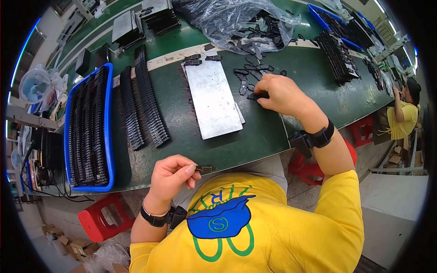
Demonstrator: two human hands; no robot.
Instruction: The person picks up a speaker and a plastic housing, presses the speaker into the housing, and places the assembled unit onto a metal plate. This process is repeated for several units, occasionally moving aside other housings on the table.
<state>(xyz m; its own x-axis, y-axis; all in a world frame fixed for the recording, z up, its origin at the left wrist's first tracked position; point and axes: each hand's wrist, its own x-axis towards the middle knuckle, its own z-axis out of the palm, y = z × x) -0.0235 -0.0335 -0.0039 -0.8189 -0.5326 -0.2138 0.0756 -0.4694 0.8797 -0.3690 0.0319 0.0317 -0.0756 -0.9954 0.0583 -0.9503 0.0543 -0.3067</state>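
Observation:
Close to my body at the table's front edge, my left hand (175, 176) pinches a small dark rectangular part with thin reddish wires (205, 169). My right hand (283, 94) reaches out over the table, its thumb and fingers closing on a black plastic piece (257, 95). Loose black plastic pieces (245, 77) lie in a scatter just left of and beyond those fingers. Between my hands rests a pale metal plate (214, 98), with small dark parts (193, 61) on its far end and red wires sticking out along its left side.
Long rows of black parts (148, 98) lie left of the plate. Further left stands a blue tray (110, 136) filled with similar rows. A clear plastic bag (214, 22) of black pieces sits at the back. Stacked black parts (337, 57) and another person (403, 113) are at right.

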